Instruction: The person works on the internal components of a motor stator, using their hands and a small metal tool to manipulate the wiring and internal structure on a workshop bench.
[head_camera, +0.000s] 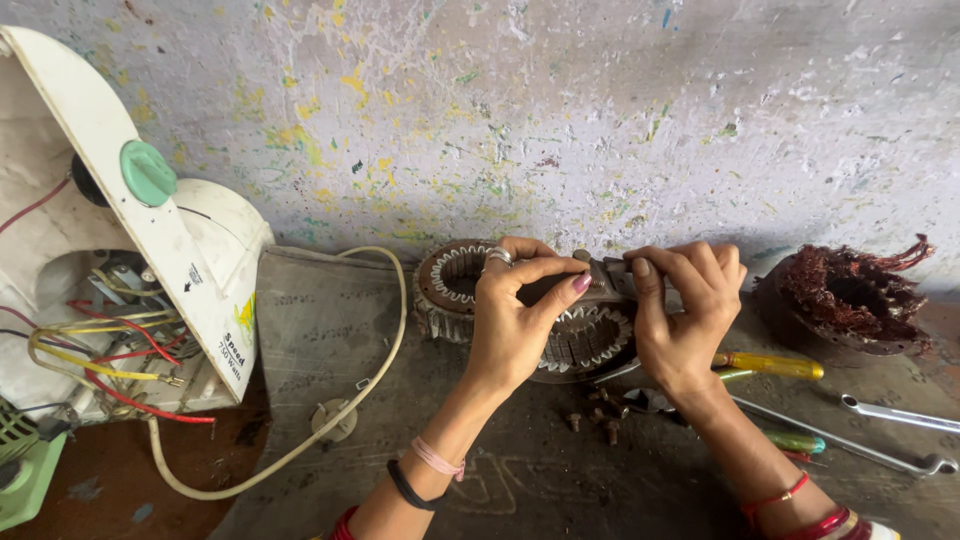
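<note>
Head view: a slotted metal stator core (590, 340) sits on the grey work surface (330, 330) near the paint-flecked wall (560, 110), roughly centre frame. A second ring-shaped core (450, 285) lies just behind and to its left, touching or overlapping it; can't tell which.

Left hand (515, 320) is over the front core, thumb and forefinger pinched together at its top edge on a small part too small to make out. Ring on one finger.

Right hand (685, 310) is closed on a grey metal tool (605, 272), looks like pliers, whose tip meets the left fingertips above the core. Both hands nearly touch at that point.

Just in front of the core: a few small rusty bolts (600, 410) loose on the surface.

Right of the hands: yellow-handled screwdriver (770, 365), a green-handled one (795, 440) partly under the right forearm, and two long spanners (895, 415) lying flat.

Far right: stator with burnt-looking copper windings (850, 295), well apart from the hands.

Left side: opened white appliance housing (200, 270) with a green knob (147, 173), red and yellow wires (110, 355) exposed inside. Cream power cord (370, 370) loops from it across the surface toward the cores. Green plastic part (25, 470) at bottom-left corner.
</note>
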